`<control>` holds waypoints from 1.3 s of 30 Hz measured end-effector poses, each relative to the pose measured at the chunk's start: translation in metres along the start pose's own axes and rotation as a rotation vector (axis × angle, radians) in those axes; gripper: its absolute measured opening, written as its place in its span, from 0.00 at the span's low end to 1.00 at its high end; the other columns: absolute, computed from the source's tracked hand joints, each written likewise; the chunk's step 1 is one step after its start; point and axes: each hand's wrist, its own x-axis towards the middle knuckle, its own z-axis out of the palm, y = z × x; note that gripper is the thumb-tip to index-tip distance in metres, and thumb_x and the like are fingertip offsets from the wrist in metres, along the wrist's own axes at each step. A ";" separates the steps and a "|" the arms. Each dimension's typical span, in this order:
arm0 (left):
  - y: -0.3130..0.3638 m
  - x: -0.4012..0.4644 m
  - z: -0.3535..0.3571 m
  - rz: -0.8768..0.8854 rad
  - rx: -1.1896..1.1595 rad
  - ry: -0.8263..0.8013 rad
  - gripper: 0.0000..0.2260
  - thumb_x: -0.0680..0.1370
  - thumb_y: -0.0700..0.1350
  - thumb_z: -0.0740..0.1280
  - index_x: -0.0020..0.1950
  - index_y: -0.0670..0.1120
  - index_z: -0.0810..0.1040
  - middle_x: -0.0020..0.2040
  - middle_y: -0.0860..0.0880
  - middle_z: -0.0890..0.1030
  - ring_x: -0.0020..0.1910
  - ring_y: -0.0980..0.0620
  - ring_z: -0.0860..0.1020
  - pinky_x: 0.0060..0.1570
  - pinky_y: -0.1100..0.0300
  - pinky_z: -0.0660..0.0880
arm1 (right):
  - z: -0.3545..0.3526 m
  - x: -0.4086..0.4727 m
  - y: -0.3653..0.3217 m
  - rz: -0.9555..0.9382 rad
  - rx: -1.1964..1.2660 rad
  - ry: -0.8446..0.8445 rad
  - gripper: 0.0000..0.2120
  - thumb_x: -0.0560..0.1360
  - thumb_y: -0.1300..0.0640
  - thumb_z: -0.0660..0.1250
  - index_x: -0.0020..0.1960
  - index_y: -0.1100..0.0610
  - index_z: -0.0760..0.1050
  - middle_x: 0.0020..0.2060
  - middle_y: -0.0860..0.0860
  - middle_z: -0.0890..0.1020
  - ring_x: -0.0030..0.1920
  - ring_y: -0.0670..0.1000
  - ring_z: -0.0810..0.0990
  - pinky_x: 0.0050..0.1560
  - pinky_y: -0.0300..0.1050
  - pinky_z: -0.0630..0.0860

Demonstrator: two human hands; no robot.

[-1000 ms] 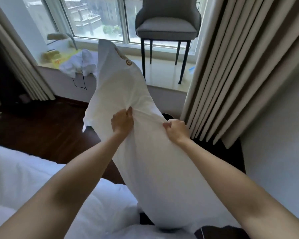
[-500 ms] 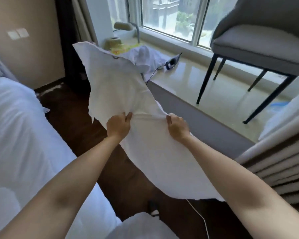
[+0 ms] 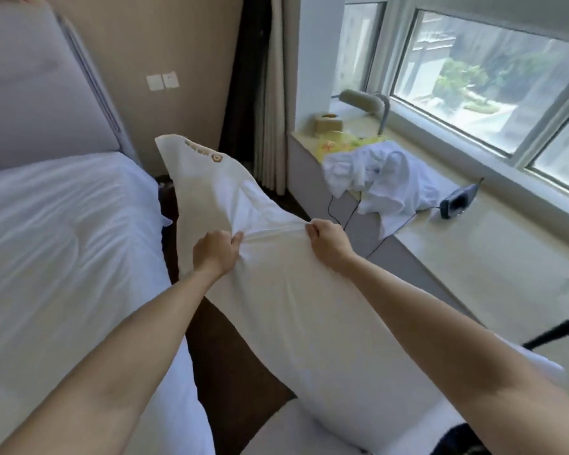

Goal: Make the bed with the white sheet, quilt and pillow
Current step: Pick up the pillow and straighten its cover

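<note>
A white pillow [image 3: 296,310] in its case hangs in the air in front of me, over the dark floor beside the bed. My left hand [image 3: 216,252] and my right hand [image 3: 329,239] each grip a bunch of the pillowcase fabric near its middle, a taut fold stretched between them. The empty top end of the case, with a small gold logo, stands up beyond my hands. The bed [image 3: 63,244] lies at the left, covered with a white quilt, below a grey padded headboard [image 3: 37,90].
A wide window ledge [image 3: 473,254] runs along the right with crumpled white cloth [image 3: 385,178], a yellow bag, a tissue box [image 3: 327,123], a lamp and a small dark device [image 3: 457,203] with a cable. Curtains [image 3: 270,93] hang at the corner. Dark wooden floor separates bed and ledge.
My view has swung left from the chair and window toward the bed's head. Both hands keep the same grip on the pillowcase, and the pillow has swung with them toward the bed.
</note>
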 end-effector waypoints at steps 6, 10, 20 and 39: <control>-0.101 0.156 -0.056 -0.219 0.008 0.169 0.24 0.82 0.56 0.53 0.40 0.40 0.76 0.44 0.39 0.80 0.46 0.38 0.78 0.42 0.54 0.69 | 0.061 0.187 -0.120 -0.219 0.026 -0.055 0.15 0.81 0.54 0.55 0.43 0.60 0.77 0.45 0.59 0.82 0.49 0.62 0.77 0.46 0.50 0.72; -0.188 0.266 -0.097 -0.384 -0.025 0.233 0.23 0.82 0.57 0.52 0.44 0.40 0.75 0.48 0.38 0.79 0.49 0.37 0.77 0.45 0.52 0.70 | 0.118 0.314 -0.215 -0.351 0.026 -0.095 0.14 0.81 0.54 0.55 0.42 0.57 0.75 0.44 0.59 0.82 0.47 0.61 0.78 0.40 0.48 0.69; -0.419 0.421 -0.231 -0.700 -0.111 0.463 0.18 0.82 0.51 0.55 0.37 0.42 0.70 0.47 0.36 0.78 0.49 0.37 0.76 0.48 0.50 0.72 | 0.269 0.534 -0.516 -0.814 -0.033 -0.240 0.15 0.82 0.55 0.55 0.48 0.64 0.76 0.49 0.66 0.80 0.52 0.66 0.77 0.46 0.52 0.69; -0.767 0.628 -0.409 -1.128 -0.003 0.801 0.18 0.82 0.49 0.53 0.38 0.41 0.70 0.46 0.37 0.79 0.48 0.38 0.76 0.49 0.50 0.72 | 0.559 0.761 -0.908 -1.141 0.243 -0.486 0.15 0.82 0.57 0.55 0.42 0.63 0.74 0.45 0.64 0.81 0.47 0.61 0.78 0.40 0.45 0.60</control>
